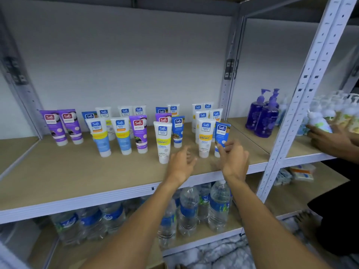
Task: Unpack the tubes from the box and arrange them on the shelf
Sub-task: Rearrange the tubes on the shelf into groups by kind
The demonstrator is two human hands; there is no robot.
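A person stocks a shelf (77, 171) with face-wash tubes, and the job looks well advanced. Far to the left of the fingers, a pair of purple tubes (54, 127) stands cap-down. Nearer in, loose rows of white-and-blue tubes (99, 136) run back to the rear wall. Just beyond the left hand (181, 163) stands a white tube (163, 142) with a yellow band. The hand's fingers are spread and relaxed, holding nothing. Between the two hands stands a second white tube (205, 138). The fingers (220, 150) of the right hand (234, 162) meet the lower part of a blue tube (222, 134), the rightmost of the front row. Whether they pinch it or merely touch it cannot be told. It stands upright on the shelf, apparently the latest one placed. To the right of both hands, in the next bay, purple pump bottles (266, 119) stand beside another person's hand (328, 140). Below the fingers, water bottles (188, 208) fill the lower shelf. The box is not clearly in view, so how many tubes remain unpacked cannot be judged. The uneven rows suggest straightening is left to do.
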